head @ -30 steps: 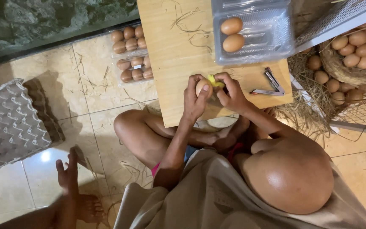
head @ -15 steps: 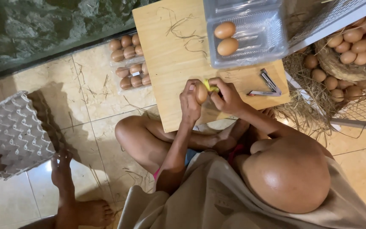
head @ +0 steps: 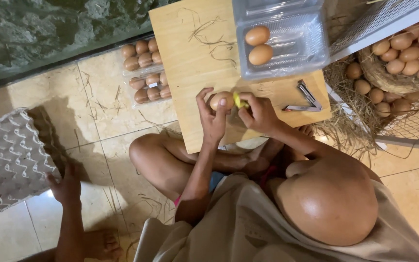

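A person sits cross-legged on a tiled floor (head: 107, 121) behind a low wooden board (head: 195, 68); both hands meet above the board's near edge. The left hand (head: 213, 119) is curled around a brown egg (head: 220, 100), fingers wrapped about its sides and thumb up along it, so the egg is raised just above the board and not resting on it. The right hand (head: 258, 114) is closed in a pinch on a small yellow piece (head: 239, 100), which it presses against the right side of the egg; what the yellow piece is cannot be told.

At the far end of the board stands a clear plastic egg box (head: 292, 43), lid open, with two brown eggs (head: 258, 44) in its left cells, one behind the other; the remaining cells look bare. A metal stapler (head: 304, 98) lies on the board to the right of the hands, near the box; loose wisps of straw (head: 209, 34) are scattered on the board's far part.

On the floor to the left of the board lie closed clear packs of brown eggs (head: 144, 70), touching one another; a stack of grey pulp egg trays (head: 8, 155) sits at the far left, and another person's hand (head: 66, 187) rests against its edge. At the right, a straw nest holds a heap of eggs (head: 408, 53) behind a wire mesh frame (head: 379, 19).
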